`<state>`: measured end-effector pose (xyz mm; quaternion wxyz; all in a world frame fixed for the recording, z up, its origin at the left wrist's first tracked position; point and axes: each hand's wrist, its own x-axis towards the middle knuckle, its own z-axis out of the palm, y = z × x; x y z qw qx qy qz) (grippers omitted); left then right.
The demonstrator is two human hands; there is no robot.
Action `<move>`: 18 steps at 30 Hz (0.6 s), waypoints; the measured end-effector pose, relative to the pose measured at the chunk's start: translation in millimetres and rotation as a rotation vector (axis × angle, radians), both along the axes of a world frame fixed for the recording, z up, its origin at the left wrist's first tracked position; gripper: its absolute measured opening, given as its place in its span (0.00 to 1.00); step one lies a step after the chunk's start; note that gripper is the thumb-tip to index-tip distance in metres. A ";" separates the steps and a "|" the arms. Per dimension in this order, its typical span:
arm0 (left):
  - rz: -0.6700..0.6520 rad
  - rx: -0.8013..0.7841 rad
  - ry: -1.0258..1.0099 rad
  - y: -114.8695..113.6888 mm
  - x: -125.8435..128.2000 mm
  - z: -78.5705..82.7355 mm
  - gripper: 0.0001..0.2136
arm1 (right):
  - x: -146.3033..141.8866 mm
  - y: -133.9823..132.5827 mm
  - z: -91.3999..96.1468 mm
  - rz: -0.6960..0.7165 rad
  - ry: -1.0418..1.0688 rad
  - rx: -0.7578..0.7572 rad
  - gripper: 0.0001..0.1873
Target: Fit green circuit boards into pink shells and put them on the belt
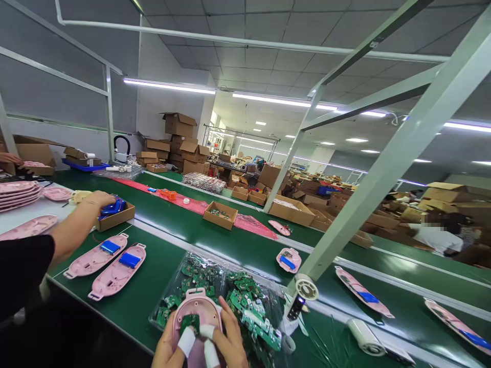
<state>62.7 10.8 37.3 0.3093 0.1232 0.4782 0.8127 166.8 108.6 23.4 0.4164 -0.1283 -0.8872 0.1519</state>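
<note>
A pink plastic shell (197, 306) is held up at the bottom of the head view, over the front of a clear tray. Inside it sits a small green circuit board (191, 323). My left hand (171, 345) grips the shell's left side, its white-covered thumb at the board's lower edge. My right hand (229, 340) closes round the right side, with white-covered fingertips inside the shell beside the board. The lower end of the shell is cut off by the frame. Loose green circuit boards (249, 301) fill the clear tray (155, 313) just beyond my hands.
At left, a co-worker's arm (76, 225) reaches to a cardboard box (125, 214) of blue battery packs. Pink shells with blue packs (109, 247) lie on the green bench. A white metal post (356, 189), tape reel (307, 287) and white cylinder (364, 337) stand at right.
</note>
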 end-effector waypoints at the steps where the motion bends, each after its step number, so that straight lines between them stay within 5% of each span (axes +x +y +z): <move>1: 0.010 0.005 0.006 -1.6 0.1 4.0 0.25 | -1.3 -1.1 1.8 0.009 0.020 -0.007 0.20; 5: 0.033 0.021 -0.002 -7.1 -0.3 12.2 0.25 | -8.1 -4.7 -0.2 0.038 0.033 -0.072 0.19; 14: 0.041 0.049 -0.111 12.5 -18.5 -16.1 0.24 | -10.8 9.7 12.7 0.024 -0.126 0.017 0.16; 18: -0.015 0.026 -0.131 12.8 -27.3 -16.8 0.24 | 2.9 6.7 0.5 0.083 -0.142 0.012 0.19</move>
